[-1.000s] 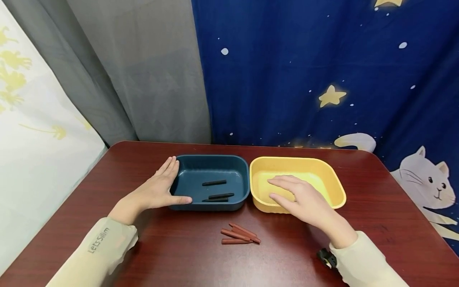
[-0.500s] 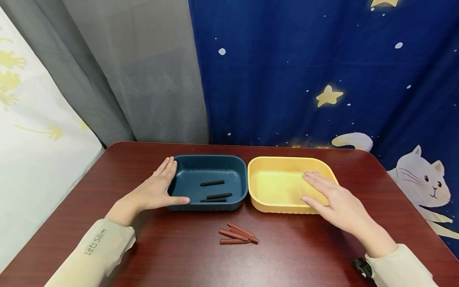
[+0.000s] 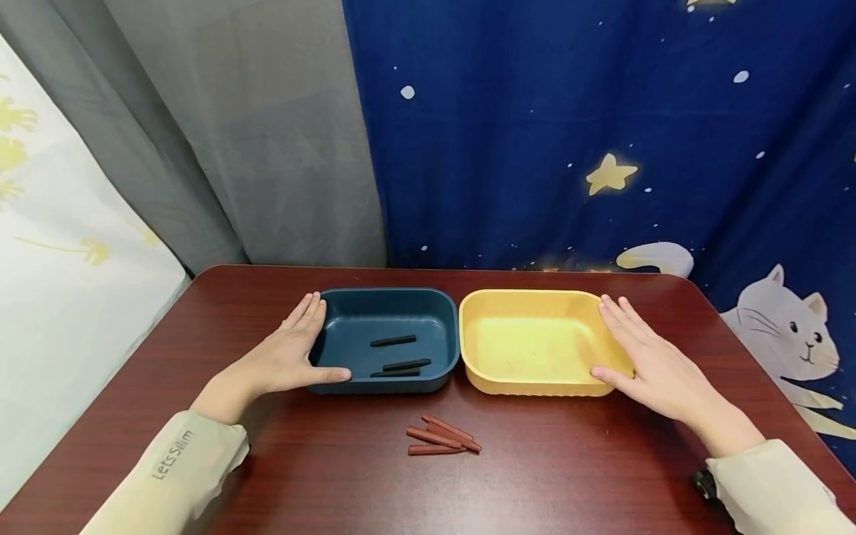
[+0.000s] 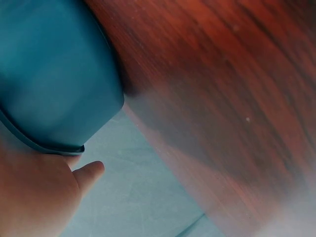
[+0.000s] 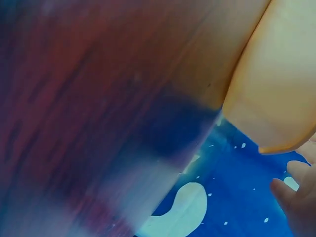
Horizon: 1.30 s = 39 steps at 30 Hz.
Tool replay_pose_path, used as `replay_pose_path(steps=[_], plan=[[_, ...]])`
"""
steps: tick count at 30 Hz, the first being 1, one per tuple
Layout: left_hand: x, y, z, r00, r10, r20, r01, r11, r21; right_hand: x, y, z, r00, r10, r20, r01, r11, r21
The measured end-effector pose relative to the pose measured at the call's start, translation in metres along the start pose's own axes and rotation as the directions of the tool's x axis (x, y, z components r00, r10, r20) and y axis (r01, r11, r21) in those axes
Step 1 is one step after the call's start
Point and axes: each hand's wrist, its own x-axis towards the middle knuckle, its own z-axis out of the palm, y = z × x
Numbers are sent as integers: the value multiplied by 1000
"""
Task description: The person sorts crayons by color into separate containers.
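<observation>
A dark blue plastic bin (image 3: 348, 334) and a yellow bin (image 3: 521, 349) stand side by side on the table. My left hand (image 3: 284, 357) rests along the blue bin's left end, fingers straight, thumb on the front rim. Against the yellow bin's right end lies my right hand (image 3: 658, 368), fingers extended and thumb at the front corner. Inside the blue bin are three black crayon-like sticks (image 3: 393, 340). Several reddish-brown sticks (image 3: 438, 435) of similar shape lie in a small pile in front of the bins. The wrist views show the left fingers (image 4: 89, 174) and right fingers (image 5: 284, 192) at the bins' outer ends.
The dark red wooden table (image 3: 348, 483) has its back edge close behind both bins. Beyond it hang a grey curtain (image 3: 301, 171) and a blue curtain (image 3: 495, 148) with stars and a cat. A white patterned cloth (image 3: 67, 297) hangs at the left.
My right hand has moved right, from over the yellow bin to its right end. The left hand keeps its place at the blue bin. The sticks lie as before.
</observation>
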Motion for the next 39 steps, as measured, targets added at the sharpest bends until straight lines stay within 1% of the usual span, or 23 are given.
replay_pose_path(steps=[5,8,13,17,19,21,26,28,30,34,37,39], plan=[[0,-1,-1,1000,8,-4,-8,1000,13,1,8,2,999,-14,46,13,1000,14],[-1,0,-1,1000,8,-3,-8,1000,10,1,9,4,996,17,90,-21,999,41],[-1,0,-2,1000,3,-7,-2,1000,17,2,9,5,984,77,162,-88,994,61],[-1,2,-2,1000,-14,-3,15,999,36,2,8,5,975,102,198,-115,992,56],[-1,3,-2,1000,-12,-10,12,999,36,1,7,5,972,110,209,-123,991,54],[-2,4,-1,1000,3,-24,-3,1000,26,1,7,5,970,114,215,-127,991,51],[-4,5,-2,994,85,-70,-84,996,9,0,7,7,970,112,213,-126,991,51],[-6,6,-3,988,123,-95,-121,992,21,0,7,7,970,113,213,-128,990,60],[-8,8,-3,979,163,-123,-160,986,37,0,7,7,970,115,214,-133,989,69],[-13,17,-2,953,243,-180,-235,970,68,1,7,6,967,125,222,-146,986,81],[-16,25,-1,936,286,-206,-275,958,80,1,6,6,964,132,230,-156,984,89],[-18,31,0,928,304,-216,-292,953,86,1,6,6,963,136,233,-161,982,94]])
